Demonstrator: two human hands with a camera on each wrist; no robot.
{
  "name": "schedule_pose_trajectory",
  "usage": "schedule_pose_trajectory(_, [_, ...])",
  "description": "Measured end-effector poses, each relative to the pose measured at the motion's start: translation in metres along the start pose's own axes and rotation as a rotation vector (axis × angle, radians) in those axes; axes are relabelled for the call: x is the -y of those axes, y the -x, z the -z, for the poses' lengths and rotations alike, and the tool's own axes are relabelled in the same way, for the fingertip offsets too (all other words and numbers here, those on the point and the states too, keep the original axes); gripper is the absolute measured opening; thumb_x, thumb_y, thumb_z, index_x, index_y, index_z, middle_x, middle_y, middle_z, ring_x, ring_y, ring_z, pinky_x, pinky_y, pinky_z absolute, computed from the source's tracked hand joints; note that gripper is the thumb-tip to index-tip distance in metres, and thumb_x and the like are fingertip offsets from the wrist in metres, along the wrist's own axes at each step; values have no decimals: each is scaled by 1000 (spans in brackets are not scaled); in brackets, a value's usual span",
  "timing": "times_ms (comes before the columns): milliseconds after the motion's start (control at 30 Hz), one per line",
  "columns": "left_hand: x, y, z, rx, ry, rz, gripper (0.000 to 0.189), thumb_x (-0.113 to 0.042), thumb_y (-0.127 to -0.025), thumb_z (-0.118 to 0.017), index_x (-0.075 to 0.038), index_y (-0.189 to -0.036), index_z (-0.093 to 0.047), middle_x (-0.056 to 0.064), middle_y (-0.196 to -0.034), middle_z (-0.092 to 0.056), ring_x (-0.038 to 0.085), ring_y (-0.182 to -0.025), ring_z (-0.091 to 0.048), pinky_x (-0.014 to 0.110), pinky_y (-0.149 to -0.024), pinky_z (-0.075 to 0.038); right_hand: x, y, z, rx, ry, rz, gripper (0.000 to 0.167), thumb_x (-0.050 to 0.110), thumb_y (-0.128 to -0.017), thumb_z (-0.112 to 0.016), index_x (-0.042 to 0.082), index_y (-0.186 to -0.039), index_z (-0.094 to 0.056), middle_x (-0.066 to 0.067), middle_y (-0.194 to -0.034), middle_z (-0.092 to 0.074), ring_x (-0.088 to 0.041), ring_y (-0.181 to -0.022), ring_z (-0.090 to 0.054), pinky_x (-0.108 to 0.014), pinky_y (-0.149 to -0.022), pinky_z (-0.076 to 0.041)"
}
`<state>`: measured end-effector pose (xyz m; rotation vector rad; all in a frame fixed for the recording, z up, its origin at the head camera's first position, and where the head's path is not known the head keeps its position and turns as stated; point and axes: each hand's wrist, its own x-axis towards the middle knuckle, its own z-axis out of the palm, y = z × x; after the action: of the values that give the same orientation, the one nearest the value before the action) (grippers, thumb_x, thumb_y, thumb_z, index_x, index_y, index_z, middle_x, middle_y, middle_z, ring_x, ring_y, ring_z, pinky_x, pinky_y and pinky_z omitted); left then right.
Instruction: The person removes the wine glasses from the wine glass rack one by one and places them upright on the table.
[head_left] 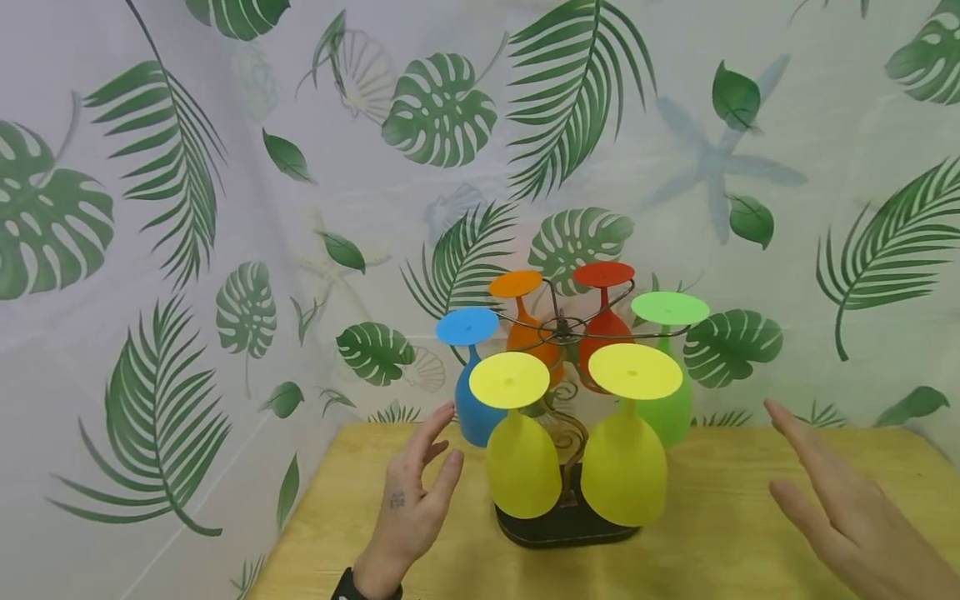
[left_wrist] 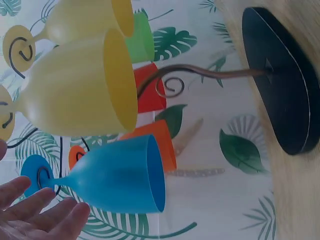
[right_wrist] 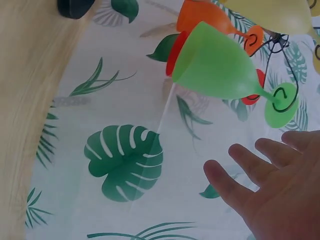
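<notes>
Several plastic goblets hang upside down by their feet from a wire rack [head_left: 564,327] on a black base [head_left: 567,533]. Two yellow goblets [head_left: 523,467] face me in front. A blue goblet [head_left: 474,408] hangs at the left and a green goblet [head_left: 670,412] at the right. Behind them are an orange goblet [head_left: 527,329] and a red goblet [head_left: 604,329]. My left hand [head_left: 412,500], fingers extended, hovers left of the yellow and blue goblets. Well to the right of the green goblet, my right hand [head_left: 840,500] is held up with fingers straight, holding nothing.
The rack stands on a light wooden table [head_left: 337,508]. A white sheet [head_left: 300,208] printed with green leaves, shells and starfish hangs behind and at the left of the table. A dark band [head_left: 360,587] is on my left wrist.
</notes>
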<state>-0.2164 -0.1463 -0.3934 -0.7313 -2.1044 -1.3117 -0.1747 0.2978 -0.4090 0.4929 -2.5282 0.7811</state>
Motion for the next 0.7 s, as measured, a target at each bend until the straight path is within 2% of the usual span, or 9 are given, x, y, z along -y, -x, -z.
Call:
schedule_pose_trajectory(67, [-2, 1, -5, 23, 30, -10, 46, -6, -102, -58, 0, -147, -49, 17, -150, -54, 32, -137, -53, 51, -98, -56, 8, 2, 1, -23, -15, 20, 75, 13, -105, -53, 25, -166, -11, -21, -163, -32, 1, -149, -16, -15, -118, -3])
schedule_pose_trajectory(133, [-3, 3, -11, 43, 71, 8, 48, -5, -102, -58, 0, -149, -47, 17, -152, -52, 33, -139, -51, 52, -99, -55, 19, 3, 0, -69, -33, 64, 77, 8, -102, -56, 22, -166, -15, -11, -164, -33, 15, -142, -17, -2, -110, -7])
schedule_pose_trajectory(267, [-6, 10, -22, 40, 120, 66, 53, -7, -101, -60, -2, -151, -45, 15, -155, -48, 34, -141, -49, 54, -97, -56, 47, 2, -9, -178, -97, 193, 75, -3, -97, -57, 8, -163, -24, 4, -164, -34, 10, -143, -30, 2, -102, -25])
schedule_pose_trajectory(367, [-7, 14, -29, 15, 123, 81, 59, -11, -99, -64, -4, -153, -43, 14, -157, -46, 35, -141, -48, 56, -95, -56, 68, -3, -22, -303, -175, 326, 58, 2, -101, -54, -8, -155, -34, -6, -160, -43, -2, -143, -40, -3, -103, -34])
schedule_pose_trajectory(467, [-9, 15, -33, 8, 109, 74, 66, -14, -96, -69, -7, -155, -41, 13, -158, -45, 36, -141, -48, 58, -95, -55, 94, -7, -33, -440, -304, 452, 47, 8, -103, -53, -19, -141, -46, -17, -146, -56, -11, -131, -54, -9, -98, -45])
schedule_pose_trajectory(533, [-9, 14, -35, 14, 98, 60, 73, -16, -93, -73, -11, -157, -39, 12, -160, -42, 37, -142, -46, 62, -97, -53, 113, -10, -39, -501, -387, 527, 43, 8, -102, -53, -22, -133, -50, -20, -136, -62, -14, -123, -59, -11, -95, -49])
schedule_pose_trajectory(600, [-10, 14, -38, 30, 93, 41, 81, -18, -90, -77, -14, -159, -36, 10, -162, -38, 37, -144, -43, 66, -99, -50, 130, -14, -46, -512, -484, 610, 41, 4, -101, -52, -25, -130, -50, -24, -134, -62, -18, -123, -60, -15, -96, -50])
schedule_pose_trajectory(700, [-10, 13, -43, 46, 87, 10, 88, -19, -88, -79, -16, -162, -30, 10, -165, -33, 39, -146, -39, 69, -100, -47, 145, -19, -62, -470, -515, 661, 43, 6, -101, -52, -25, -131, -49, -27, -140, -58, -22, -133, -56, -19, -105, -47])
